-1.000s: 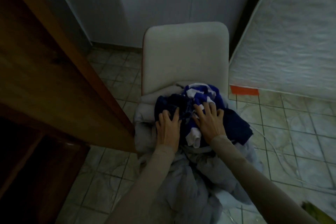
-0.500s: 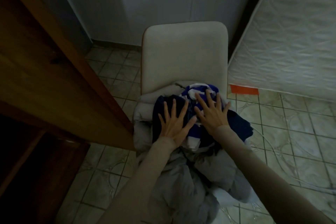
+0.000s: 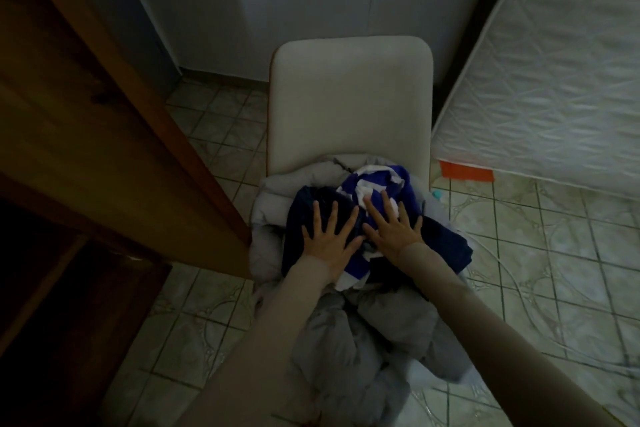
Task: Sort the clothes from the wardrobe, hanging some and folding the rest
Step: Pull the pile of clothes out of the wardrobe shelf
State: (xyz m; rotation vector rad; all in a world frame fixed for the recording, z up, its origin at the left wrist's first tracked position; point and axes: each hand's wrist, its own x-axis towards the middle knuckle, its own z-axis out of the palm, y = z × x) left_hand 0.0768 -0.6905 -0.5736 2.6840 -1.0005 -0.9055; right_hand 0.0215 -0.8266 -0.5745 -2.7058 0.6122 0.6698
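Note:
A heap of clothes lies on the seat of a cream chair (image 3: 349,97). On top are a dark navy garment (image 3: 443,243) and a blue-and-white striped garment (image 3: 374,180). Under them a grey padded jacket (image 3: 367,333) spills over the seat's front edge. My left hand (image 3: 329,236) lies flat on the navy cloth with its fingers spread and straight. My right hand (image 3: 391,229) presses flat on the striped garment beside it, fingers also spread. Neither hand grips anything.
A wooden wardrobe door (image 3: 90,121) stands open at the left, its edge close to the chair. A white mattress (image 3: 547,80) leans on the right with an orange tag (image 3: 465,172) at its foot. Tiled floor (image 3: 540,253) surrounds the chair; a grey wall is behind.
Both hands went from curled into the pile to flat with fingers spread, sliding a little further up onto the top garments. The pile looks pressed down.

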